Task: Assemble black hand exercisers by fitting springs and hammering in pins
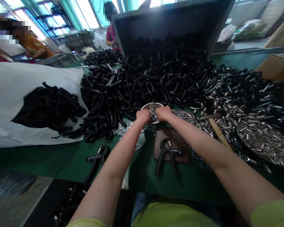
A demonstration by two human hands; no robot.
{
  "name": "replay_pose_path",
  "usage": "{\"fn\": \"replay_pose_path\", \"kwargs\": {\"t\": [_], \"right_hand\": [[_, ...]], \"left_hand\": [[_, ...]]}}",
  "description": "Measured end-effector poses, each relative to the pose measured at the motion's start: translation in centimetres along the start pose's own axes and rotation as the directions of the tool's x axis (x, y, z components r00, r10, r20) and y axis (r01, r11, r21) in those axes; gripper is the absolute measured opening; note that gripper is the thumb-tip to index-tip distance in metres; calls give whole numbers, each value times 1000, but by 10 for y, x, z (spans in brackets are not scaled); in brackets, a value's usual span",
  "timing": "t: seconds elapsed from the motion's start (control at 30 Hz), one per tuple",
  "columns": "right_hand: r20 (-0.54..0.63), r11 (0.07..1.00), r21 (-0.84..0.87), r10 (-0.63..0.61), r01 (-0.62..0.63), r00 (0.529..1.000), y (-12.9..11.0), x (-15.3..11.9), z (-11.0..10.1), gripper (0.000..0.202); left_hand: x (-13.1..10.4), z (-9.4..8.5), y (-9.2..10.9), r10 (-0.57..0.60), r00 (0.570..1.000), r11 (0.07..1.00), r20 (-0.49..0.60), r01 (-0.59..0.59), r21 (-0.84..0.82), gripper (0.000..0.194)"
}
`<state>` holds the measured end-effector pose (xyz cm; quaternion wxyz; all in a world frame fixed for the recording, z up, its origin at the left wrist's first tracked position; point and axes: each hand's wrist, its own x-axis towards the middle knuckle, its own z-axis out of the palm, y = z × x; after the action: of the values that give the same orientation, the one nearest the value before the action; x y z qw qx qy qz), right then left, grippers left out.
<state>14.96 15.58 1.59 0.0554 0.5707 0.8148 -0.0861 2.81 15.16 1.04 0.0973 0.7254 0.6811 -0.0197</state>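
Note:
Both of my hands are at a round metal bowl (153, 104) of small shiny rings or nuts. My left hand (144, 116) is closed at its left rim, and my right hand (163, 112) is closed at its right side; the fingertips are partly hidden. Beside the right wrist lies a metal tray (193, 119) of small metal parts. Loose nuts (124, 129) are scattered to the left of the bowl. Nearer me, a black hand grip strengthener (168, 154) with a spring lies partly on a brown block (159, 135). Another hand grip (97, 159) lies left of my left forearm.
Black handles (151, 75) heap up behind the bowl, below a tipped grey bin (165, 22). A white sack (4, 104) of black parts is at left. On the right are a hammer (219, 132), springs, a large tray of pins (269, 142) and a cardboard box (274, 67). People work behind.

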Motion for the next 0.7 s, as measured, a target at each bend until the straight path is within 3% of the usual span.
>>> {"fn": "replay_pose_path", "kwargs": {"t": [0.17, 0.3, 0.37, 0.47, 0.53, 0.6, 0.7], "right_hand": [[-126, 990, 138, -14, 31, 992, 10, -15, -4, 25], [-216, 957, 276, -29, 90, 976, 23, -48, -10, 27], [-236, 908, 388, -68, 158, 969, 30, -72, -6, 22], [-239, 799, 557, -106, 226, 965, 38, -108, 10, 15], [-223, 777, 589, -107, 221, 969, 39, -127, 24, 15], [-216, 776, 597, -90, 204, 972, 38, -139, 36, 15], [-217, 770, 613, -47, 174, 975, 32, -143, 45, 13]], "left_hand": [[-5, 0, -10, -11, 996, 992, -86, -1, -129, 24], [-23, -3, -16, 12, 986, 957, -167, -60, -285, 27], [-45, 0, -16, 50, 987, 876, -151, -116, -468, 27], [-91, 12, -11, 152, 987, 584, -61, -140, -800, 25], [-123, 25, -6, 217, 976, 469, 1, -103, -877, 24], [-148, 39, 1, 240, 970, 455, 37, -78, -887, 24], [-166, 54, 11, 233, 972, 521, 13, -113, -846, 20]]}}
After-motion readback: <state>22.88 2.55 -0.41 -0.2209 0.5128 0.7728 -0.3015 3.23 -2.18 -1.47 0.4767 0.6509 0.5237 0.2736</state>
